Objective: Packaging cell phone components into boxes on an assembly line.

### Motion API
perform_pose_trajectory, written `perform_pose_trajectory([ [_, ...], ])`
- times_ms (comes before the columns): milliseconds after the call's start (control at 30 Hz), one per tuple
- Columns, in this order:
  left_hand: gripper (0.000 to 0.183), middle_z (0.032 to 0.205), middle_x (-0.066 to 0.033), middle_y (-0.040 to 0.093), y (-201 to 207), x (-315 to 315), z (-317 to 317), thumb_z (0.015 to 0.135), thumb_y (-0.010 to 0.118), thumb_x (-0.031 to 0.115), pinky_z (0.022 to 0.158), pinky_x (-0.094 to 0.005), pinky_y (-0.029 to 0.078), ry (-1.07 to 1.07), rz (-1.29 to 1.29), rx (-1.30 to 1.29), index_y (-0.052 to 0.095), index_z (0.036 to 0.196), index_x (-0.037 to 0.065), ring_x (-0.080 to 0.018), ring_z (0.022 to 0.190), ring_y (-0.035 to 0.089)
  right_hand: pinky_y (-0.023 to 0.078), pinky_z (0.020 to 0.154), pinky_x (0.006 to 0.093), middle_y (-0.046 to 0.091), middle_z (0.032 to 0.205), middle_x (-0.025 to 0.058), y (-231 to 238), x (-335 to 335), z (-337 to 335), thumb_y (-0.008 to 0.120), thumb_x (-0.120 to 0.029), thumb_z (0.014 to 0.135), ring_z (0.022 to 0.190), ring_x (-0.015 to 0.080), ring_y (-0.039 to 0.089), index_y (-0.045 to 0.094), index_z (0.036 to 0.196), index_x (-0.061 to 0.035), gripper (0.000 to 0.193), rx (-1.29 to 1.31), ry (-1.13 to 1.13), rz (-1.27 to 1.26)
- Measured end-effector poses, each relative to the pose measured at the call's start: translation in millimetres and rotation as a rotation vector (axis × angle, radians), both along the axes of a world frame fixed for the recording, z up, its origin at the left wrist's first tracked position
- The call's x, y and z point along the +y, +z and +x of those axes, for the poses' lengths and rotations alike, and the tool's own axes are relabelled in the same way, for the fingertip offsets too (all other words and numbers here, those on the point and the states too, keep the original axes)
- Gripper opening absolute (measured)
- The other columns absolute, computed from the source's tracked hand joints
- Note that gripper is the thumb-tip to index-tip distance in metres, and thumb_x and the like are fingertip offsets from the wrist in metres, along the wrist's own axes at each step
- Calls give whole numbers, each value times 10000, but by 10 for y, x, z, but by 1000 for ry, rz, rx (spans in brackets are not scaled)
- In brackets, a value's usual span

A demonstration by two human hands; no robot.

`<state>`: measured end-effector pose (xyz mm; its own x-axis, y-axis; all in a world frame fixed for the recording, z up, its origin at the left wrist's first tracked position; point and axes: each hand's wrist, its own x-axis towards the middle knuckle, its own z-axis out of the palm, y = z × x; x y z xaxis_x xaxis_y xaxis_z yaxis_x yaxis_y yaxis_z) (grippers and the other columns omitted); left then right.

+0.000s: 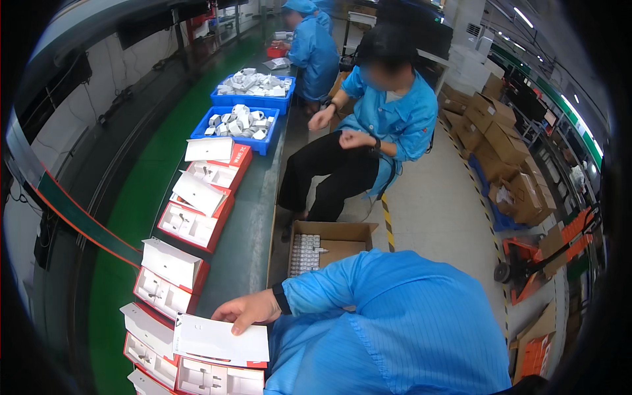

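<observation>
Where the view begins at the left, loose cables hang along a white wall [105, 69], and a red-edged rail [82, 214] slants down toward the worktop [247, 217]. Next comes a green strip [125, 230], then a line of red boxes [224, 220] running along the worktop, each open with a white inner tray showing and a white panel tilted up beside it. Over the nearest box [247, 382] in the line is a white card [217, 342], its near edge just above small dark parts in the tray. The right hand [253, 311] grips this card by its far edge, thumb laid across the upper face, the other fingers partly hidden. The left hand is out of view, so I cannot tell how its fingers stand. Beyond the boxes, two blue bins [262, 146] hold heaped white pieces. Past the worktop's right edge, a figure in blue [315, 56] works far off; nearer, an open carton [345, 249] holds rows of small white items, and a seated co-worker [395, 125] has both hands raised above the lap. Farther right run striped floor tape [388, 227], stacked cartons [513, 151] and an orange pallet truck [576, 226].
</observation>
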<state>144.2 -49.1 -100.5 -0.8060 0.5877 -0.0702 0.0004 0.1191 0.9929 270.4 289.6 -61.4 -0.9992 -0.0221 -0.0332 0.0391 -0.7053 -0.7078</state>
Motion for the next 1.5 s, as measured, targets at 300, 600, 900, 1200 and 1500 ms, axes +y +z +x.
perform_pose_trajectory([
  [300, 467, 1431, -271, 574, 104, 120, -23, 1077, 503, 264, 1139, -480, 439, 2, -15, -112, 565, 1393, -73, -414, 1312, 568, 480, 1133, 417, 570, 1427, 194, 0, 99, 19, 852, -214, 845, 1314, 269, 577, 358, 1553, 60, 906, -16, -41, 3],
  [600, 528, 1461, -242, 558, 308, 203, 22, 1062, 503, 329, 1158, -495, 425, -26, -23, -230, 528, 1445, -35, -392, 1339, 551, 470, 1144, 416, 570, 1453, 188, -190, 129, 14, 830, -179, 868, 1331, 266, 572, 387, 1544, 57, 842, -95, -54, -43],
  [900, 595, 1491, -214, 541, 458, 346, 139, 1047, 502, 393, 1176, -510, 411, -63, 8, -409, 490, 1497, 4, -369, 1366, 534, 488, 1130, 432, 572, 1437, 184, -231, 148, -20, 843, -198, 845, 1312, 283, 584, 428, 1519, 67, 835, -49, -20, -72],
  [1200, 656, 1513, -196, 536, 486, 445, 230, 1033, 494, 447, 1169, -525, 426, -74, -2, -440, 461, 1537, 30, -356, 1382, 530, 474, 1142, 416, 556, 1482, 209, -244, 167, 23, 828, -164, 875, 1342, 267, 571, 381, 1537, 88, 838, -50, -14, -87],
  [1500, 617, 1519, -223, 517, 462, 416, 245, 1076, 421, 417, 1157, -521, 444, -109, -20, -263, 457, 1529, 0, -357, 1389, 519, 473, 1144, 418, 555, 1479, 206, -220, 169, -3, 832, -177, 875, 1338, 272, 573, 383, 1537, 89, 842, -22, 22, -83],
])
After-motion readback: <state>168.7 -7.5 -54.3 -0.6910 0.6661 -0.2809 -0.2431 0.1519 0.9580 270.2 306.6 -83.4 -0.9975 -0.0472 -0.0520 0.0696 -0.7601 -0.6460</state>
